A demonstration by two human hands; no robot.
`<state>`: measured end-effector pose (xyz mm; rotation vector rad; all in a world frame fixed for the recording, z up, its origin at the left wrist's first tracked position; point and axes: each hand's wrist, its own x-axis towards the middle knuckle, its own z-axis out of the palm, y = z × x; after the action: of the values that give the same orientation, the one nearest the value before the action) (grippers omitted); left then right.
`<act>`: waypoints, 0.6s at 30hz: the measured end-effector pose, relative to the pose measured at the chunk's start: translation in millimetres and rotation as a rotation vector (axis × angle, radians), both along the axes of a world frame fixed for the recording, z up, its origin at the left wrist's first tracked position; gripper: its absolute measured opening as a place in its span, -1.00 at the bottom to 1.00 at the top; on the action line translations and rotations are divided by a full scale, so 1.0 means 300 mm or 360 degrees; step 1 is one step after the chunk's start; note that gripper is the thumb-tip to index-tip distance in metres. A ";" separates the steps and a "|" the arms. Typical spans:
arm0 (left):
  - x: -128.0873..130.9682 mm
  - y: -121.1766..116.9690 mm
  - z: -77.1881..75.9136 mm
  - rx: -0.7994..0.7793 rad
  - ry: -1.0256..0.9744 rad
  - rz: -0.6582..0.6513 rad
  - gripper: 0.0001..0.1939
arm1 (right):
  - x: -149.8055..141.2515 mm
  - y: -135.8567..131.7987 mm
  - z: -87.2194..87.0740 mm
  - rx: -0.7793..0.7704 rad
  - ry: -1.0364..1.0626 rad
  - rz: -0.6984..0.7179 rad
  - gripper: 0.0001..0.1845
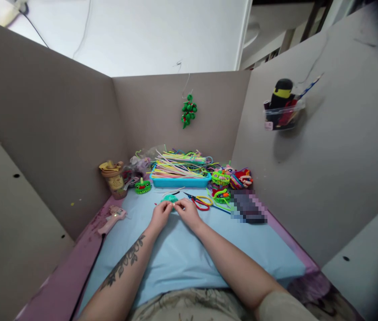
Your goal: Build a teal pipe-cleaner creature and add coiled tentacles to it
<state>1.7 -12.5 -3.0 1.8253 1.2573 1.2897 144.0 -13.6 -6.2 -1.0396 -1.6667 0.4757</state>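
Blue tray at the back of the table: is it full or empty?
Full: coloured stems heap above the rim of the blue tray, some poking out past its left end.

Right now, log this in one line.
left hand: at teal piece; right hand: beside left hand; scissors: lying right; glue gun: lying left

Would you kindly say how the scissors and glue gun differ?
The scissors have red and yellow handles; the glue gun is pink. The glue gun has a cord, the scissors none. The scissors lie nearer the right hand, the glue gun the left hand. Neither is held.
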 end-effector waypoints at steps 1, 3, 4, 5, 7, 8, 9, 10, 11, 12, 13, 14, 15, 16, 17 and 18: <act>-0.001 0.000 -0.002 0.0024 0.0027 0.0010 -0.75 | 0.000 -0.002 0.003 0.0007 -0.0009 0.0005 -0.86; -0.003 -0.001 -0.003 0.0058 0.0071 0.0040 -0.76 | 0.000 -0.005 0.008 0.0019 -0.0017 0.0020 -0.87; -0.004 -0.002 -0.003 0.0070 0.0086 0.0052 -0.77 | -0.001 -0.005 0.010 0.0021 -0.0010 0.0026 -0.88; -0.005 -0.003 -0.003 0.0079 0.0099 0.0061 -0.78 | -0.001 -0.005 0.011 0.0018 0.0007 0.0031 -0.89; -0.006 -0.005 -0.002 0.0101 0.0113 0.0068 -0.79 | -0.002 -0.003 0.011 -0.0024 0.0090 0.0038 -0.88; -0.007 -0.006 -0.001 0.0115 0.0118 0.0064 -0.80 | -0.002 -0.001 0.012 -0.0084 0.0162 0.0061 -0.88; -0.007 -0.007 -0.001 0.0131 0.0121 0.0056 -0.80 | -0.001 0.000 0.012 -0.0180 0.0259 0.0103 -0.86; -0.006 -0.008 -0.001 0.0144 0.0122 0.0044 -0.80 | 0.000 0.001 0.013 -0.0306 0.0379 0.0168 -0.84; -0.006 -0.010 0.000 0.0151 0.0122 0.0030 -0.80 | 0.001 0.001 0.015 -0.0459 0.0521 0.0255 -0.81; -0.005 -0.013 0.002 0.0151 0.0119 0.0016 -0.80 | 0.001 0.001 0.017 -0.0626 0.0670 0.0362 -0.78; -0.004 -0.015 0.004 0.0144 0.0110 0.0002 -0.81 | 0.001 -0.001 0.019 -0.0787 0.0815 0.0472 -0.75; -0.002 -0.018 0.007 0.0132 0.0092 -0.0005 -0.82 | 0.001 -0.002 0.021 -0.0926 0.0951 0.0569 -0.72; -0.001 -0.021 0.011 0.0115 0.0067 -0.0008 -0.83 | -0.001 -0.004 0.023 -0.1035 0.1071 0.0647 -0.70; 0.000 -0.024 0.015 0.0094 0.0036 -0.0008 -0.83 | -0.003 -0.006 0.025 -0.1112 0.1165 0.0708 -0.68; 0.001 -0.026 0.019 0.0070 0.0004 -0.0006 -0.83 | -0.006 -0.008 0.026 -0.1152 0.1234 0.0742 -0.67; 0.002 -0.028 0.022 0.0048 -0.0025 -0.0001 -0.83 | -0.009 -0.008 0.026 -0.1157 0.1277 0.0749 -0.67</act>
<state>2.4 -20.8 3.7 1.8326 1.2348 1.3270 141.2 -16.1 1.6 -0.7549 -0.9807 1.6547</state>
